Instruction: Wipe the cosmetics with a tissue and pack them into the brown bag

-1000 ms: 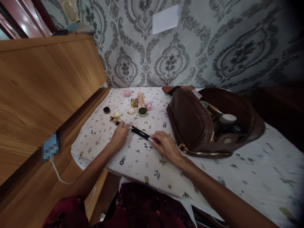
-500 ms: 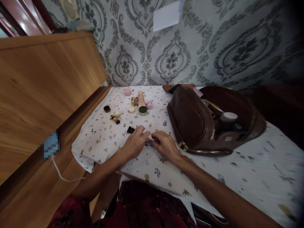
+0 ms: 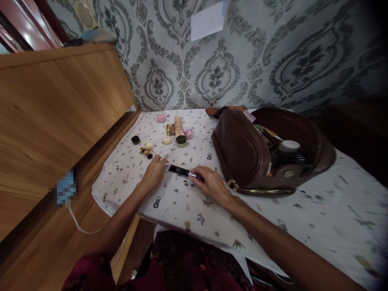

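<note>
A slim black tube [image 3: 179, 170] with a silver band spans the gap between my two hands, just above the patterned white cloth [image 3: 127, 169]. My right hand [image 3: 209, 182] is closed round its dark right end. At the other end my left hand [image 3: 155, 173] pinches a small whitish piece at the tube's tip; part of that piece is hidden by the fingers. Beyond my hands lie a peach tube [image 3: 178, 126] with a dark green cap, a gold tube [image 3: 168, 129], a pink jar [image 3: 161, 117] and a black-and-gold tube [image 3: 146, 152].
On the right stands an open brown leather bag [image 3: 242, 149] holding a white-lidded jar [image 3: 289, 146] and other items. A small dark jar [image 3: 135, 140] sits at the left. A wooden panel [image 3: 69, 93] borders the table's left side, and patterned wallpaper rises behind.
My left hand has moved left, away from my right hand, uncovering the black tube between them. The view has shifted slightly.
</note>
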The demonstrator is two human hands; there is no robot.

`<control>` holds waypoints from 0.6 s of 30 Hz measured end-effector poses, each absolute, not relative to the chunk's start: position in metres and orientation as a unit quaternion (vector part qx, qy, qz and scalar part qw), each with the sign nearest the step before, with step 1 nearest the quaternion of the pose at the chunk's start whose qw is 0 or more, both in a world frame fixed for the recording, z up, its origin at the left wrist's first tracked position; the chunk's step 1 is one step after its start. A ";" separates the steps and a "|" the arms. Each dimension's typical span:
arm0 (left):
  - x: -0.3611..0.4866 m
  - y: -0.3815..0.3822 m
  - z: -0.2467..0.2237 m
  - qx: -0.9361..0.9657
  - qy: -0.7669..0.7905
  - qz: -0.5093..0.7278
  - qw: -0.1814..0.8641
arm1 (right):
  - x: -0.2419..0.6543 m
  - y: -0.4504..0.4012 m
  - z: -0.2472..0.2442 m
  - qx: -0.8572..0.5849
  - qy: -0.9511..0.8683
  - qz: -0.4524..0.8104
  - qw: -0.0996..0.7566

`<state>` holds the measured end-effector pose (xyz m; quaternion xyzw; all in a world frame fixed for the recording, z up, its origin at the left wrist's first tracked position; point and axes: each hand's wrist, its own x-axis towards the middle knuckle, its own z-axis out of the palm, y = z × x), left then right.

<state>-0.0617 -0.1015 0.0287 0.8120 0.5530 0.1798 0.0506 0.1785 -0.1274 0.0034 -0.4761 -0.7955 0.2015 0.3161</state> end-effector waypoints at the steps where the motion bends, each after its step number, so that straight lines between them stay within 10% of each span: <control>1: -0.062 -0.102 0.027 0.811 0.553 0.184 0.053 | 0.178 -0.128 0.005 -0.481 -0.790 0.210 0.317; 18: -0.006 -0.140 0.043 0.870 0.462 0.170 0.016 | 0.175 -0.128 0.008 -0.501 -0.754 0.256 0.339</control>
